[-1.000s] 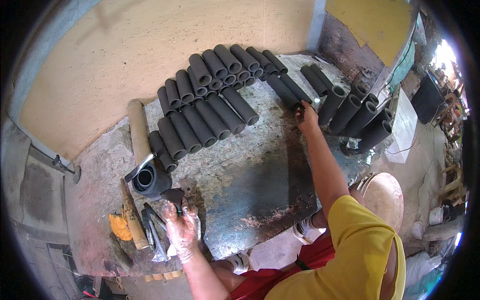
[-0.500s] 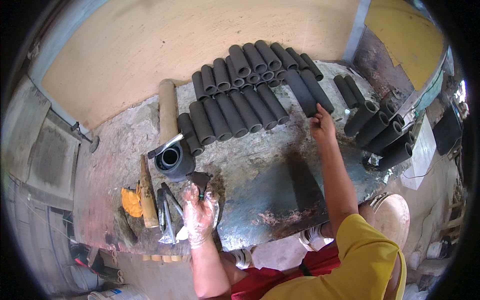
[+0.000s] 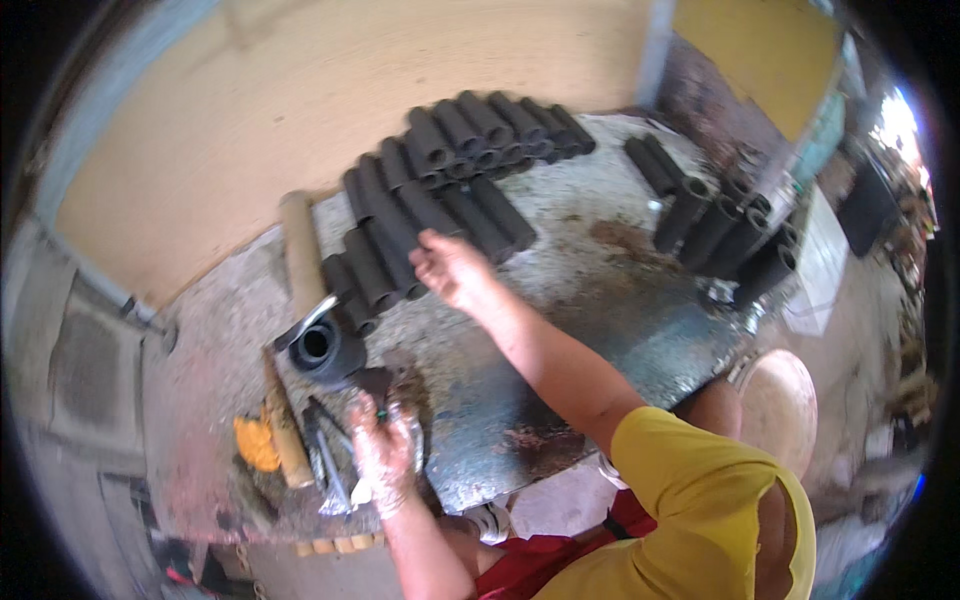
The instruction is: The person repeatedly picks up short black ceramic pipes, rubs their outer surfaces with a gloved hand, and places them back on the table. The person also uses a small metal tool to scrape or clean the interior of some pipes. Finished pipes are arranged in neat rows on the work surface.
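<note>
While the left hand [image 3: 383, 445], wrapped in clear plastic, keeps a narrow grip on a dark, flared-headed tool [image 3: 373, 382], a black round-mouthed pot [image 3: 343, 358] stands just beyond it on the stained grey surface [image 3: 585, 270]. Farther off, the bare right hand [image 3: 455, 272] has its grip around the near ends of two charcoal-coloured hollow cylinders [image 3: 393, 218], over a row of similar tubes [image 3: 499, 212]. Behind these, more tubes lie stacked near the cream wall [image 3: 450, 55].
</note>
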`<state>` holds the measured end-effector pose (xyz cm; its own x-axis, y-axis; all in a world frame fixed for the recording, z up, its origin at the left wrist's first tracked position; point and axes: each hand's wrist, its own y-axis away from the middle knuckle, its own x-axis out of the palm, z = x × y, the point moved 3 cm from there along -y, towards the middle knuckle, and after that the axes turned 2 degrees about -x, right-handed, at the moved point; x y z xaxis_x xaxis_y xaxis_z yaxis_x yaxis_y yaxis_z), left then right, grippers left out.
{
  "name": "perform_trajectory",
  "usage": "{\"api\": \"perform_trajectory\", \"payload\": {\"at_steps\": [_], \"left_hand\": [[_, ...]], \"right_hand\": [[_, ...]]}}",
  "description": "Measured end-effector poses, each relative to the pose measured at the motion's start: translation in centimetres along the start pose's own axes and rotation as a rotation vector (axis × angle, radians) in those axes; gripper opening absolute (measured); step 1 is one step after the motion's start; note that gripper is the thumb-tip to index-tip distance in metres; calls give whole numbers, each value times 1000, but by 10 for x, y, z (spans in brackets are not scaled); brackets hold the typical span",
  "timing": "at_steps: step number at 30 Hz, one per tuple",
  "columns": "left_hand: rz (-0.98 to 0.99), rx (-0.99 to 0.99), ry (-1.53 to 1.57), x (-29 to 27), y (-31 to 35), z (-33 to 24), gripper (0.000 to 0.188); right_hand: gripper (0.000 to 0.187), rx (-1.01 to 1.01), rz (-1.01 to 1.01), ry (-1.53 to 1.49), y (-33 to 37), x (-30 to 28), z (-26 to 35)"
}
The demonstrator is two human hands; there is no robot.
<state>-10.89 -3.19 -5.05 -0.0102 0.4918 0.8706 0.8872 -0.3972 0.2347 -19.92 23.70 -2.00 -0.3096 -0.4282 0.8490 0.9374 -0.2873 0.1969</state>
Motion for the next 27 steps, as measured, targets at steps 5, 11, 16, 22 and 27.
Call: {"api": "perform_trajectory", "payload": {"at_steps": [5,11,16,22,27], "left_hand": [[-8,6,47,-2,8,-7,31],[-124,-18,15,-6,13,-3,29],[-117,17,-50,-6,9,0,27],[-120,-27,-29,-8,4,1,25],[-134,18,-75,-12,2,-2,24]], "right_hand": [[58,-40,-15,496,58,-33,57],[60,-603,-587,538,42,-136,237],[67,-1035,-1175,1213,22,-194,293],[64,-549,-255,2475,69,-120,271],[73,38,-347,2944,126,-64,323]]}}
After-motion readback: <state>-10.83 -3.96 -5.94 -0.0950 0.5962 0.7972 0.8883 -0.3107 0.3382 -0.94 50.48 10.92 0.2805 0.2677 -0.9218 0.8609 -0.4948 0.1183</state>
